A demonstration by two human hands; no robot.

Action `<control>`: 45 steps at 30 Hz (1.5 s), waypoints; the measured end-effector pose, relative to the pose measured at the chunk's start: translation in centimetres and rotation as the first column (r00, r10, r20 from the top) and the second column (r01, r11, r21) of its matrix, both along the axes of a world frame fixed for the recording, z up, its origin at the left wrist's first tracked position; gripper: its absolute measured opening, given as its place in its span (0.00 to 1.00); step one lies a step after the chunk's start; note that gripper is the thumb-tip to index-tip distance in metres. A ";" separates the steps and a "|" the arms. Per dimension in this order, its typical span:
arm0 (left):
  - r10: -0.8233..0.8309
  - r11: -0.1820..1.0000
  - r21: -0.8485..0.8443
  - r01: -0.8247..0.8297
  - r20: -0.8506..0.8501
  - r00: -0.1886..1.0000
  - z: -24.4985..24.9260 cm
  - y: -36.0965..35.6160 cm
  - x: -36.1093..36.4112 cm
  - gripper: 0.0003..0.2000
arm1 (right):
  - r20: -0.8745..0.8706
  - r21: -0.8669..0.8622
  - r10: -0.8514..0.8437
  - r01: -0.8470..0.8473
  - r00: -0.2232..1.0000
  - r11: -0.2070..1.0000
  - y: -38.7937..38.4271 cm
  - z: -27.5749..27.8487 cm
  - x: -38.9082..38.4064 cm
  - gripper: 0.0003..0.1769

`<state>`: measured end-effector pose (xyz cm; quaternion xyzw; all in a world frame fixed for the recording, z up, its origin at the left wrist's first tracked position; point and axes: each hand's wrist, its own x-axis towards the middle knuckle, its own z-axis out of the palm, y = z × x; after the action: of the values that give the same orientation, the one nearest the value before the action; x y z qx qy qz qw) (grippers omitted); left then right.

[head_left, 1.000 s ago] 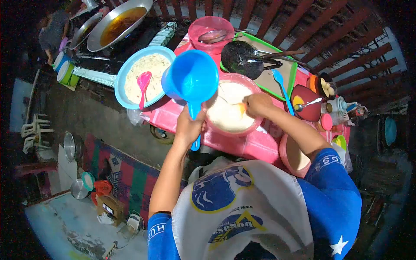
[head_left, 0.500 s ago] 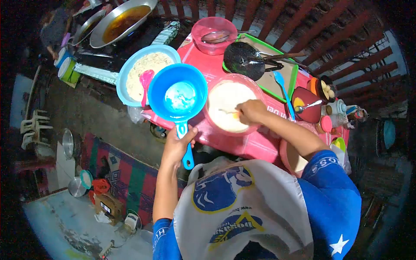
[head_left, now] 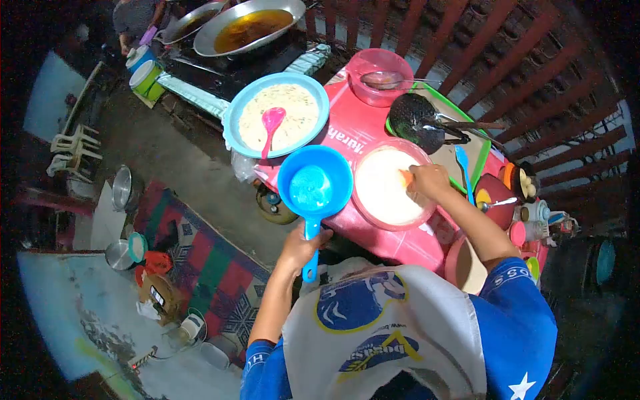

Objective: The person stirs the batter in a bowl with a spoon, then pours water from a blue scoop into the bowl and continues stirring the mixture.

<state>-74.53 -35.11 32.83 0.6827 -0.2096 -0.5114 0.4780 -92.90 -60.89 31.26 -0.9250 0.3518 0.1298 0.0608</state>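
Note:
My left hand (head_left: 302,245) grips the handle of a blue plastic dipper (head_left: 314,183), held level beside the table's near-left corner with its mouth facing up. My right hand (head_left: 430,180) is closed on a small utensil with an orange end, over the far right rim of a pink bowl (head_left: 361,200) of white batter (head_left: 385,187). The dipper sits just left of that bowl. The utensil's lower part is hidden in the batter and by my fingers.
On the red table (head_left: 353,133) stand a light-blue basin (head_left: 233,133) of mix with a pink spoon (head_left: 270,123), a pink container (head_left: 380,77), a black skimmer (head_left: 417,120) on a green tray, a blue spoon (head_left: 463,170) and small condiment pots. A wok of oil (head_left: 250,27) lies beyond. A person stands at far left top.
The dipper went from tipped over the pink bowl to level, then drew back left and down. My right hand shifted toward the bowl's far rim. The view swung left.

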 end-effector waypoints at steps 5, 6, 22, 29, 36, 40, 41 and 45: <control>-0.048 0.994 -0.098 0.042 -0.059 0.997 -2.5 0.5 0.0 0.04 | 0.125 -0.149 0.340 -0.321 0.932 0.935 2.2 -0.7 -0.9 0.09; -0.051 0.995 -0.087 0.049 -0.023 0.998 -2.1 0.5 -0.1 0.04 | 0.124 -0.150 0.340 -0.322 0.932 0.935 2.3 0.8 -0.9 0.09; 0.104 0.972 -0.206 -0.111 -0.045 0.994 -4.6 0.7 -1.3 0.07 | -0.317 -0.067 0.081 -0.107 0.945 0.992 -4.0 0.7 -1.2 0.14; 0.150 0.979 -0.140 -0.150 -0.011 0.989 -4.6 0.8 -1.2 0.08 | -0.126 0.028 -0.134 0.138 0.983 0.990 1.6 1.1 -5.8 0.12; 0.124 0.992 -0.013 -0.125 -0.031 0.992 -3.6 0.5 -2.0 0.09 | 0.021 -0.162 -0.071 0.074 0.997 0.984 0.4 0.7 -2.9 0.12; 0.190 0.982 -0.008 -0.191 -0.032 0.981 -5.4 1.4 -2.2 0.09 | 0.058 -0.281 0.024 -0.007 0.998 0.960 -1.8 -3.6 0.6 0.10; 0.210 0.977 -0.018 -0.211 -0.031 0.977 -5.8 1.5 -2.3 0.10 | 0.037 -0.290 0.088 -0.074 0.995 0.954 -1.3 -3.8 1.6 0.10; 0.224 0.973 0.061 -0.221 -0.053 0.973 -4.2 1.5 -2.5 0.10 | 0.153 -0.322 0.336 -0.274 0.929 0.906 1.3 -1.9 2.2 0.08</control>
<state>-77.06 -33.59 28.62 0.6991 -0.1034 -0.4802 0.5195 -90.71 -59.56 29.36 -0.9758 0.2092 -0.0122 -0.0628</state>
